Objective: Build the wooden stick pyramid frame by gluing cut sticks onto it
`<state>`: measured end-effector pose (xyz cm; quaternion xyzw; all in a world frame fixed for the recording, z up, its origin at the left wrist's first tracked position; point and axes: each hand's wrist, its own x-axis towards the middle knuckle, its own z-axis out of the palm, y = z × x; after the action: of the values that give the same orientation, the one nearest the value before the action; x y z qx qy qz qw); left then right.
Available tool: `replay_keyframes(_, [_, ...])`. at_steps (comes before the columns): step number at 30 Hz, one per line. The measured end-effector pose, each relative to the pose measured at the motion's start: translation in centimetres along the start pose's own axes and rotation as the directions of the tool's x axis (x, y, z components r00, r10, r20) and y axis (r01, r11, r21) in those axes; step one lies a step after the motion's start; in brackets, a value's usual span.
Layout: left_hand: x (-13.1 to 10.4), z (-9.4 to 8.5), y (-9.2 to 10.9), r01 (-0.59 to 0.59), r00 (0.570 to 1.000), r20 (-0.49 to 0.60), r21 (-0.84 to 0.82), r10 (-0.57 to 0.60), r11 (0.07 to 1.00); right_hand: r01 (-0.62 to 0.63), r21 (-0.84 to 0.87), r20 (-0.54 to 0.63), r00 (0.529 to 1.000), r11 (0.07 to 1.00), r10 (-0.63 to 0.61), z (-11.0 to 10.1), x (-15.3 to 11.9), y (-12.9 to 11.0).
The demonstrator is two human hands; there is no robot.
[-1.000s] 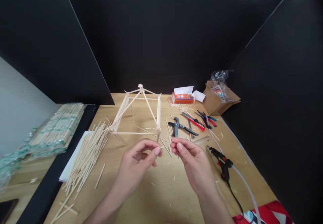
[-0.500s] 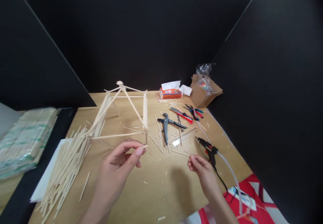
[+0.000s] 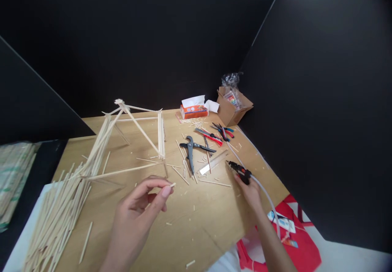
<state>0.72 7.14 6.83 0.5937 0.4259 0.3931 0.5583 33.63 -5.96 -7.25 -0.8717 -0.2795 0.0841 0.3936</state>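
Head view: over the brown wooden table (image 3: 179, 241), my left hand (image 3: 142, 206) pinches a short pale wooden stick (image 3: 173, 185), likely so its tip pokes out, and my right hand (image 3: 250, 191) grips the black plastic glue gun (image 3: 241, 172).

A short, pale stick piece (image 3: 173, 185), slightly tilted, is held on the near side of the stick frame (image 3: 161, 137); the black glue gun (image 3: 240, 171) lies well to the frame's right.

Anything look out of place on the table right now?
Yes, it looks untidy: stick bits lie strewn behind and beside the cutter, unlike the long sticks heaped together at the left. The knife also lies with its blade apparently out.
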Motion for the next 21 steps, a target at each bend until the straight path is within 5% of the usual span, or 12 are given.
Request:
replay_keyframes(4, [0.0,0.0,0.2,0.012,1.000,0.009,-0.022,-0.012,1.000,-0.055,0.076,0.093,0.994,0.996,0.048,-0.6,0.5,-2.1])
replay_keyframes(8, [0.1,0.1,0.4,0.030,1.000,0.009,-0.040,-0.030,0.999,-0.087,0.122,0.201,0.978,0.989,0.061,-1.7,-2.1,-6.7])
replay_keyframes(14, [-0.1,0.2,0.4,0.008,0.999,-0.041,0.009,-0.008,1.000,0.068,0.364,0.478,0.842,0.929,-0.249,-3.2,-8.0,-15.5])
replay_keyframes(21, [-0.6,-0.1,0.4,-0.192,0.966,-0.141,0.163,0.216,0.968,0.129,0.497,0.482,0.781,0.858,-0.397,-2.9,-10.6,-19.6])
